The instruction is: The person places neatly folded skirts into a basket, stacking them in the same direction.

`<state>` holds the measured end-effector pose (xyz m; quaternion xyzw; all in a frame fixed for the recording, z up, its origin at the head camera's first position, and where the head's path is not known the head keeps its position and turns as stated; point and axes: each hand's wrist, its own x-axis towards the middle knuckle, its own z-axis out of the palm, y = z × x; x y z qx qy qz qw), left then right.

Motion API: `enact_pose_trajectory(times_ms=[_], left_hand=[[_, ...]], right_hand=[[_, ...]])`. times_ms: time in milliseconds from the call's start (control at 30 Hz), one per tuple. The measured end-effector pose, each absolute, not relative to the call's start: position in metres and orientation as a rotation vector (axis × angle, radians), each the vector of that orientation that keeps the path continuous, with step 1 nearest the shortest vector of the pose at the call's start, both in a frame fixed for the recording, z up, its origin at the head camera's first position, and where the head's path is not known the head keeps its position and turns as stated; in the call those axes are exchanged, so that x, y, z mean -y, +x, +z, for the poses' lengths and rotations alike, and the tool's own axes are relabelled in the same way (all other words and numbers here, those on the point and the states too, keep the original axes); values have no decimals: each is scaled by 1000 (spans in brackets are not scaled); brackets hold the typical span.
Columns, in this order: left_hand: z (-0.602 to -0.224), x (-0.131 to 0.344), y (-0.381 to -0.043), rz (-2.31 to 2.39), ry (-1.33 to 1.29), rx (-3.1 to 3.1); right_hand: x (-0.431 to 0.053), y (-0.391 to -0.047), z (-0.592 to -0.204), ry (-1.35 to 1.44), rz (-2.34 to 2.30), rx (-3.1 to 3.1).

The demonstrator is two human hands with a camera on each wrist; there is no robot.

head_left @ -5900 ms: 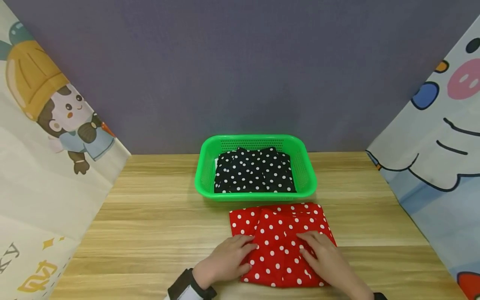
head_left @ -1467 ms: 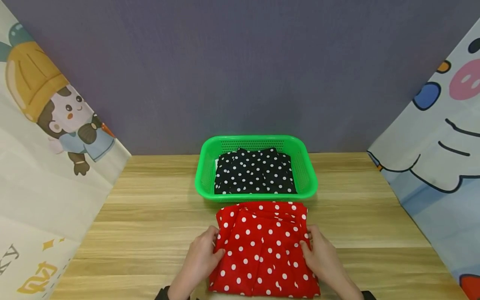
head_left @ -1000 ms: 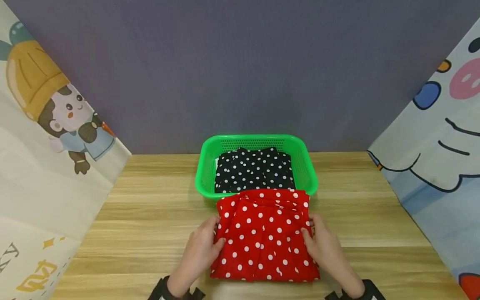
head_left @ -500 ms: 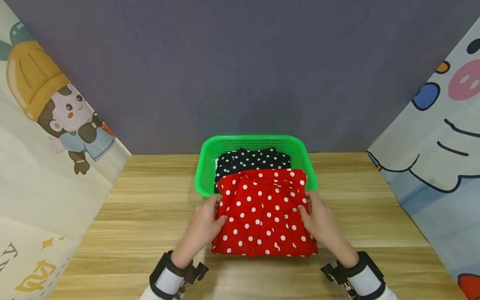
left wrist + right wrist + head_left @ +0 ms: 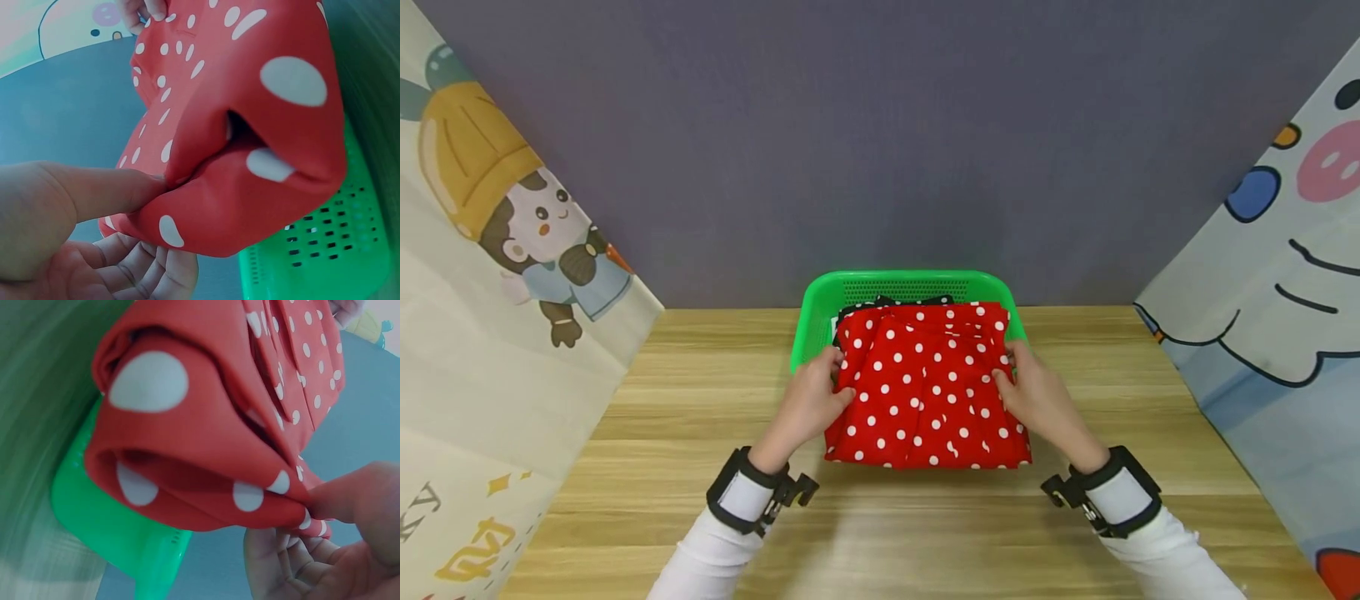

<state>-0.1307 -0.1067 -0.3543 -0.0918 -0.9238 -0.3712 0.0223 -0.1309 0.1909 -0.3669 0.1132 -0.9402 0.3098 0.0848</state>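
A folded red cloth with white polka dots [image 5: 925, 383] is held up by both hands over the front of a green plastic basket [image 5: 808, 325]. My left hand [image 5: 808, 400] pinches its left edge, thumb on top and fingers beneath. On the opposite edge my right hand [image 5: 1037, 396] grips in the same way. Both wrist views show the cloth's folded layers between thumb and fingers, with the basket's perforated wall [image 5: 331, 234] below. Behind the red cloth, only the top of a folded black polka-dot cloth [image 5: 917, 301] in the basket shows; the rest is hidden.
The basket stands at the back of a wooden table [image 5: 700, 400], against a grey upright panel [image 5: 880, 150]. Cartoon-printed sheets flank the table, one at left [image 5: 490, 400] and one at right [image 5: 1262, 317]. Black straps circle both wrists.
Earlier the red cloth lay on the table under both hands. Gripped at its sides, it has since been raised and carried forward over the basket, covering most of the black cloth.
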Motion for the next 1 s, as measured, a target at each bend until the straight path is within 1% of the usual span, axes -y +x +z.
enact_pose_trajectory(times_ms=[667, 1000], left_hand=[[-335, 107, -192, -1118, -327, 2918], [-325, 105, -220, -1141, -257, 2976]], right_hand=[[-192, -188, -346, 341, 873, 2868], [-193, -219, -333, 355, 855, 2889]])
